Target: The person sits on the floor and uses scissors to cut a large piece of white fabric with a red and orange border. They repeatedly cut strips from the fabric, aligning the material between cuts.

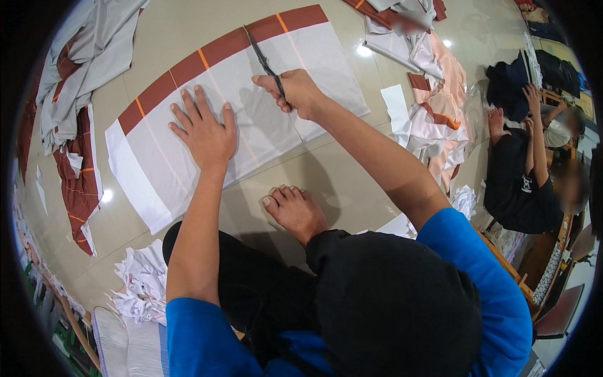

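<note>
A long piece of fabric lies spread on the tiled floor in front of me, pale grey-white with a reddish-brown border and thin orange stripes along its far edge. My left hand rests flat on its left half, fingers spread. In my right hand is a pair of dark scissors. Their blades point away from me and reach the brown border; they look nearly closed. Below the scissors, a thin line runs through the fabric to its near edge. My bare foot stands on the floor just nearer than the fabric.
Heaped grey and brown cloth lies at the far left. More white, peach and brown cloth is piled on the right. White scraps sit by my left knee. Another person sits on the floor at the right, one arm raised.
</note>
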### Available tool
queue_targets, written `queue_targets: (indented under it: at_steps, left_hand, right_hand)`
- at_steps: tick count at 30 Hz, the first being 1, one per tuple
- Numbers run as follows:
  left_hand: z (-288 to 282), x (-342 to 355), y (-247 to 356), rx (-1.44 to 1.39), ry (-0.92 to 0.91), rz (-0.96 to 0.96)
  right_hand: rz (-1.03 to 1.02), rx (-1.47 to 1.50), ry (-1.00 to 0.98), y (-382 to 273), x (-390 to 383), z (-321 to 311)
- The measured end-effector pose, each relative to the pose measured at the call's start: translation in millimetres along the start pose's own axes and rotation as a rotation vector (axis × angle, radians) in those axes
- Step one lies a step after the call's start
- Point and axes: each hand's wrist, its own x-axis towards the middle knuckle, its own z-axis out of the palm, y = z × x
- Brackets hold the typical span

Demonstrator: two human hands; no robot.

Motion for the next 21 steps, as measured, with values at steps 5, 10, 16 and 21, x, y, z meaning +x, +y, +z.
queue_targets:
  at_steps: [5, 10, 16, 21]
  left_hand:
    - [0.3, -0.8, -1.9, -0.007, 0.011, 0.002]
    - [0.5, -0.6, -1.5, -0.008, 0.012, 0.007]
    - [0.4, -0.7, -1.7, -0.002, 0.006, 0.004]
    - [0.5, -0.6, -1.3, 0.014, -0.002, 0.0]
  right_hand:
    - [-0.005, 0.001, -0.009, -1.5, -0.8, 2.0]
    - [-0.002, 0.001, -0.021, 0.8, 2.9, 0.3]
    - [0.0, 0.0, -0.012, -1.2, 2.0, 1.1]
    - [0.011, -0.007, -0.015, -2.5, 1.4, 1.2]
